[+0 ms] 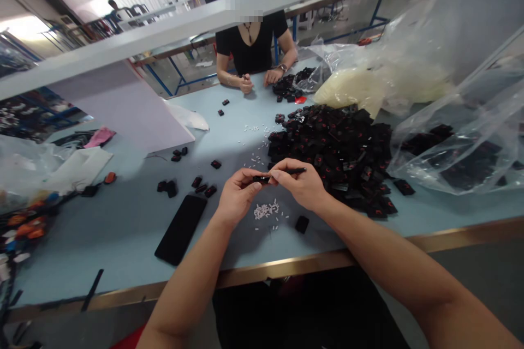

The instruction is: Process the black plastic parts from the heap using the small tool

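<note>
My left hand [239, 194] pinches a small black plastic piece [261, 179] between thumb and fingers. My right hand [297, 182] grips a thin black rod [295, 170], whose end meets that piece. Just below my hands lies a small heap of white pegs [266, 211], with a black block [302, 224] to its right. A large pile of black pieces with red marks [331, 161] rises beyond my right hand. Several similar black pieces [200, 185] lie left of my left hand, near a black smartphone [180, 229].
The work surface is a pale blue table [123, 240] with a metal front edge. A seated co-worker [245, 49] handles small items across it. Plastic bags [458, 131] holding black pieces and pale material lie at right. A white shelf [135, 27] spans above the table.
</note>
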The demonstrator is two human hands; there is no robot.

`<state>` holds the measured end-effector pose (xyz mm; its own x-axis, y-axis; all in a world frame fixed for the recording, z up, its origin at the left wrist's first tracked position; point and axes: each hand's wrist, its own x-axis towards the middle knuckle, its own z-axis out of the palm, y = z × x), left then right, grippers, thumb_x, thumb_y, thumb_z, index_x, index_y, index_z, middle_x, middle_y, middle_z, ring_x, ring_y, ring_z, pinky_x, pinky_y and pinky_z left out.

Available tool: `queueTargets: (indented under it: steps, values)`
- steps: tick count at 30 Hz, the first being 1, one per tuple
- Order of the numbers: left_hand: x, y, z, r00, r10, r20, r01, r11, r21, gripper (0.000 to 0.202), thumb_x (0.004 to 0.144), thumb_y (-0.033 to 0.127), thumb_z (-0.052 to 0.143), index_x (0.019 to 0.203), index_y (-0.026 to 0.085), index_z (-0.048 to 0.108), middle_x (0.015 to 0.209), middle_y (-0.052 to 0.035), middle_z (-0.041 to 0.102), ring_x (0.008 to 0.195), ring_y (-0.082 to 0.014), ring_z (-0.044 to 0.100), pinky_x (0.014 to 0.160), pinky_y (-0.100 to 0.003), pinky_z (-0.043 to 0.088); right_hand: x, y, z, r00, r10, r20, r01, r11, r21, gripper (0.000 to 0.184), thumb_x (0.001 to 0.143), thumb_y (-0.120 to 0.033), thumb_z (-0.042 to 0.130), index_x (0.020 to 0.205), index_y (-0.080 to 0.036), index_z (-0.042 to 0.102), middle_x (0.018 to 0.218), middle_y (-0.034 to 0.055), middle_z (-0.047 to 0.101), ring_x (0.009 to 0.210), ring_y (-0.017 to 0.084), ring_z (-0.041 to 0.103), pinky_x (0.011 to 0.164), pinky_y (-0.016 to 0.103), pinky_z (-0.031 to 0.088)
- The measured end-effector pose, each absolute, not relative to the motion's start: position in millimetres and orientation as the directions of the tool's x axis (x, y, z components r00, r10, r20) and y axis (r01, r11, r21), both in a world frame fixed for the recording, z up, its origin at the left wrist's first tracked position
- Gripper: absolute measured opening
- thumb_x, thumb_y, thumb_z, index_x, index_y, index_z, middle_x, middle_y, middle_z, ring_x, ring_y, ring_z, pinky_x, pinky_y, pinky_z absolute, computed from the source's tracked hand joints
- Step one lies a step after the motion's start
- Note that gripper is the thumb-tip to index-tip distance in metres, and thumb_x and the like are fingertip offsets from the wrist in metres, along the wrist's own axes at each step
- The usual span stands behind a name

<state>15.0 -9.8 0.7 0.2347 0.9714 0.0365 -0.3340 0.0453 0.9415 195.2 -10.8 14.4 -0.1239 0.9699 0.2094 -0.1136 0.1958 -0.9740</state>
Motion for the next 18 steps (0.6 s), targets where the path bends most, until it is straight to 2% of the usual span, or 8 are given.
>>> queueTargets:
  steps: [18]
  values:
    - [10.7, -9.3, -5.0, 0.214, 0.976, 0.038, -0.247, 0.017, 0.969, 0.024, 0.069, 0.024, 0.085, 0.087, 0.018, 0.071, 0.092, -0.0051, 0.078, 0.086, -0.0204, 0.073, 0.089, -0.04, 0.057, 189.6, -10.6, 9.3, -0.128, 0.968, 0.215, -0.073, 0.207, -0.976, 0.015, 0.082, -0.032, 0.063, 0.074, -0.02, 0.067, 0.067, -0.0003, 0.065, 0.064, 0.014, 0.059, 0.061, 0.027, 0.047]
